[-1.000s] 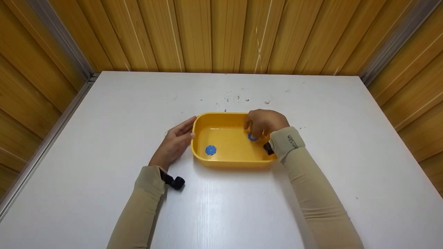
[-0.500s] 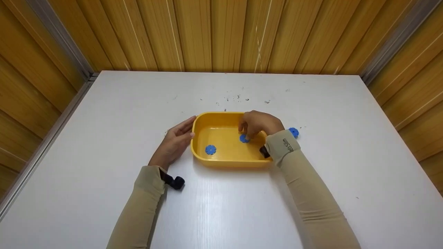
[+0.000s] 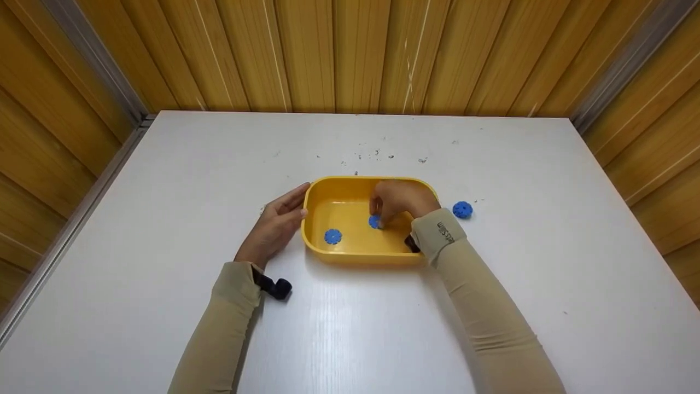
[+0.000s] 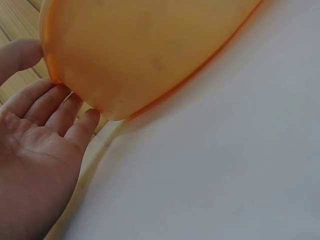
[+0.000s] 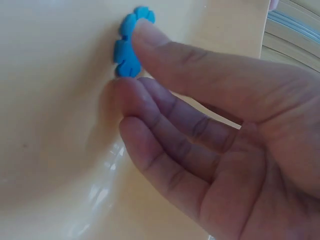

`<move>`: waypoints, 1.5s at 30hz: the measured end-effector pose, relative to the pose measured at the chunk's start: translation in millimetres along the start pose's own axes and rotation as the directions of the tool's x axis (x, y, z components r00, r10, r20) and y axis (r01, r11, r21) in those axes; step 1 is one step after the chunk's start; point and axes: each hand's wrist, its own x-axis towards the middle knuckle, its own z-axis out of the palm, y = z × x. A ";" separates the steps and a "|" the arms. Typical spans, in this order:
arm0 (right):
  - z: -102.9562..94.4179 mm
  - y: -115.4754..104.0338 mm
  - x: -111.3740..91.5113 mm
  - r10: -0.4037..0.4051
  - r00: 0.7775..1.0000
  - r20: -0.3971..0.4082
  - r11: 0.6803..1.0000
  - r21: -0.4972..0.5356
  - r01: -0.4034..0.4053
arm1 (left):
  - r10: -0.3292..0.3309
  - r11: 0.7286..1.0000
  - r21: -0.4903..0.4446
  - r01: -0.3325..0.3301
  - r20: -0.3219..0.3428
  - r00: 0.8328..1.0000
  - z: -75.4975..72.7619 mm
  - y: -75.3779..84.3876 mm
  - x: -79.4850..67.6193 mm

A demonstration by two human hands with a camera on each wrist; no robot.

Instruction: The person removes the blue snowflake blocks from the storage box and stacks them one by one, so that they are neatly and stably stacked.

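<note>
In the head view, a yellow plastic tray (image 3: 350, 258) with rounded corners stands mid-table. My left hand (image 3: 273, 226) rests its extended fingers against the tray's left end, thumb near the rim. The left wrist view shows those fingers touching the tray wall (image 4: 150, 55). Inside the tray, my right hand (image 3: 402, 199) pinches a blue notched interlocking disc (image 3: 374, 221). Seen from the right wrist, this disc (image 5: 127, 47) is partly covered by the thumb and tilted near the tray surface. Another blue notched disc (image 3: 333, 236) lies flat at the tray's front left.
A small blue notched piece (image 3: 462, 210), perhaps a stack of discs, lies on the white table (image 3: 350, 328) to the right of the tray. Dark scuff marks dot the tabletop behind the tray. Wood-patterned walls (image 3: 355, 54) enclose the back and sides.
My right hand has moved left inside the tray with the blue disc. The blue piece right of the tray has come out from behind the right wrist. My left hand has stayed put.
</note>
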 end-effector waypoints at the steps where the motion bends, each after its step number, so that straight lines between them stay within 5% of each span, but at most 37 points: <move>1: 0.5 -0.7 0.3 0.005 1.000 0.002 1.000 0.005 -0.005 | 0.002 1.000 -0.004 -0.002 0.002 1.000 -0.1 0.0 0.1; 16: 5.7 -2.0 3.1 0.013 1.000 0.000 0.995 0.097 -0.013 | 0.012 1.000 -0.018 -0.011 0.016 1.000 -0.5 -0.9 0.6; 34: -1.4 0.6 -3.8 -0.173 0.984 -0.042 0.985 0.000 0.174 | 0.014 1.000 -0.009 -0.014 0.019 1.000 -0.8 -0.2 -0.3; 45: -10.9 3.5 -15.2 -0.163 0.984 -0.065 0.986 0.019 0.165 | 0.005 1.000 0.006 -0.005 0.008 1.000 -0.9 -0.5 0.1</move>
